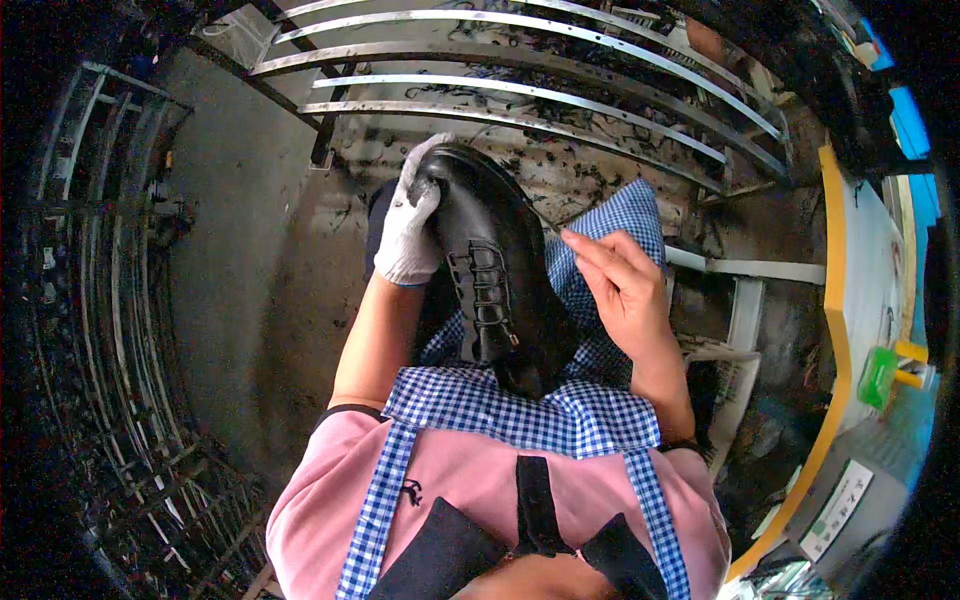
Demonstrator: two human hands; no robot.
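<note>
A black lace-up boot (pixel 492 230) lies across my lap, its toe pointing away from me and its laced front turned up. My left hand (pixel 410 220), in a white knit glove, is closed around the toe end. To the right of the sole, my bare right hand (pixel 625 290) is closed, with thumb and forefinger pinched together. From the pinch a thin dark tool (pixel 546 222) reaches toward the sole's edge; its exact kind is too small to tell. A blue-and-white checked apron (pixel 520 415) covers my lap beneath the boot.
Metal rack rails (pixel 500 105) run across the far side, with dark scraps on the floor beyond. More racks (pixel 90 300) stand at the left. At right is a table with a yellow edge (pixel 838 300), bearing a green-and-yellow object (pixel 880 376). A pale metal frame (pixel 745 300) stands beside my right arm.
</note>
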